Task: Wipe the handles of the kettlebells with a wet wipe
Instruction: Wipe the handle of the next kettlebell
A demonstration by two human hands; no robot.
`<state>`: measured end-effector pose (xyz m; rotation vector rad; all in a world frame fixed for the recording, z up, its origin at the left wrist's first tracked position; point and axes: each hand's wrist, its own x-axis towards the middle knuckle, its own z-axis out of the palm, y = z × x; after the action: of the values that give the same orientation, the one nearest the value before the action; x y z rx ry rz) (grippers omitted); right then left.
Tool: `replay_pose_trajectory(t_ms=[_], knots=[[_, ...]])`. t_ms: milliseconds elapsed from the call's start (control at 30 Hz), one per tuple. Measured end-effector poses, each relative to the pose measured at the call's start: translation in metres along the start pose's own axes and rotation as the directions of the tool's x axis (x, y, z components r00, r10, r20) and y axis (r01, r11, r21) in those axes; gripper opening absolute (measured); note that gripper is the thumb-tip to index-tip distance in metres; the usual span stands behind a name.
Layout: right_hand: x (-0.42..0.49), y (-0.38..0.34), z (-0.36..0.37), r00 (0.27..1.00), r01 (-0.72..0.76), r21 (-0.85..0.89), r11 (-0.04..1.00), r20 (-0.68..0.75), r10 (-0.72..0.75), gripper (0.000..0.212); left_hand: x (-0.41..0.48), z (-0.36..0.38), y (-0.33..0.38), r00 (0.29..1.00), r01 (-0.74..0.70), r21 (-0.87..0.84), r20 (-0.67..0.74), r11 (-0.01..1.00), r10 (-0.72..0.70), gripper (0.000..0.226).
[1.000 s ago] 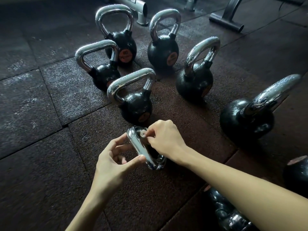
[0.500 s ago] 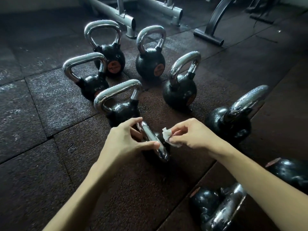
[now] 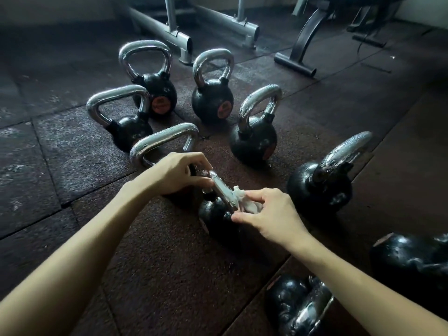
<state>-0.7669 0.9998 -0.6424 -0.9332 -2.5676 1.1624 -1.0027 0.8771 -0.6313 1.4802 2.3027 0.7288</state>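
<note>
A small black kettlebell (image 3: 213, 212) stands on the rubber floor in front of me, its chrome handle (image 3: 223, 190) seen edge-on. My left hand (image 3: 177, 174) pinches the far end of that handle between thumb and fingers. My right hand (image 3: 269, 214) holds a crumpled white wet wipe (image 3: 244, 200) against the right side of the handle, near its lower end. Several more black kettlebells with chrome handles stand beyond, the nearest one (image 3: 167, 144) partly hidden behind my left hand.
A larger kettlebell (image 3: 322, 185) stands just right of my right hand. Two more lie at the bottom right (image 3: 298, 309) and right edge (image 3: 412, 260). Grey rack feet (image 3: 184, 44) and a bench foot (image 3: 295, 63) cross the back. Dark rubber tiles (image 3: 72, 151) cover the floor.
My right hand came off the handle's top with the wipe, then pressed it to the handle's right side lower down. My left hand shifted from the handle's near side to its far end.
</note>
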Motion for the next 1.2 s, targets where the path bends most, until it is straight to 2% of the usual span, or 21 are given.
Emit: replay_pose_trajectory(t_ms=[67, 167, 233, 333, 400, 500, 600, 733, 867, 1000, 1067, 1133, 1200], knots=[[0.004, 0.000, -0.003, 0.999, 0.035, -0.062, 0.997, -0.025, -0.036, 0.057, 0.003, 0.008, -0.004, 1.000, -0.003, -0.020, -0.026, 1.000, 0.003, 0.036], [0.012, 0.002, -0.015, 0.992, 0.083, -0.078, 0.993, 0.100, -0.075, 0.054, -0.006, 0.021, -0.006, 0.994, 0.031, -0.006, -0.104, 0.999, -0.032, 0.045], [0.019, 0.006, -0.023, 0.982, 0.116, -0.090, 0.989, 0.161, -0.101, 0.050, -0.023, 0.029, 0.002, 0.976, 0.105, -0.039, -0.185, 0.994, -0.111, 0.046], [0.032, 0.013, -0.038, 0.968, 0.179, -0.061, 0.982, 0.189, -0.165, 0.041, -0.056, 0.045, 0.024, 0.906, 0.232, -0.134, -0.331, 0.963, -0.265, 0.047], [0.046, 0.012, -0.047, 0.944, 0.213, -0.073, 0.974, 0.275, -0.185, 0.040, -0.077, 0.056, 0.039, 0.849, 0.329, -0.138, -0.391, 0.934, -0.356, 0.047], [0.065, 0.002, -0.057, 0.885, 0.250, -0.117, 0.961, 0.430, -0.178, 0.042, -0.099, 0.068, 0.050, 0.791, 0.408, -0.154, -0.432, 0.900, -0.432, 0.044], [0.080, -0.008, -0.058, 0.866, 0.271, -0.132, 0.954, 0.466, -0.181, 0.043, -0.112, 0.071, 0.052, 0.758, 0.423, -0.210, -0.451, 0.881, -0.471, 0.037], [0.093, -0.016, -0.055, 0.845, 0.303, -0.134, 0.943, 0.495, -0.201, 0.044, -0.121, 0.073, 0.058, 0.737, 0.463, -0.186, -0.463, 0.867, -0.493, 0.033], [0.096, -0.014, -0.054, 0.860, 0.288, -0.123, 0.950, 0.470, -0.200, 0.042, -0.120, 0.071, 0.061, 0.727, 0.469, -0.196, -0.467, 0.861, -0.503, 0.032], [0.098, -0.016, -0.058, 0.871, 0.307, -0.188, 0.933, 0.450, -0.196, 0.033, -0.121, 0.052, 0.048, 0.826, 0.380, -0.265, -0.334, 0.886, -0.454, 0.027], [0.102, -0.023, -0.064, 0.871, 0.332, -0.210, 0.920, 0.443, -0.213, 0.028, -0.119, 0.033, 0.039, 0.869, 0.355, -0.232, -0.275, 0.906, -0.411, 0.022], [0.107, -0.038, -0.063, 0.895, 0.360, -0.205, 0.910, 0.350, -0.275, 0.026, -0.112, 0.007, 0.032, 0.865, 0.357, -0.159, -0.316, 0.920, -0.390, 0.016], [0.116, -0.060, -0.051, 0.918, 0.385, -0.093, 0.918, 0.141, -0.371, 0.024, -0.096, -0.020, 0.020, 0.814, 0.375, -0.087, -0.446, 0.923, -0.373, 0.015]])
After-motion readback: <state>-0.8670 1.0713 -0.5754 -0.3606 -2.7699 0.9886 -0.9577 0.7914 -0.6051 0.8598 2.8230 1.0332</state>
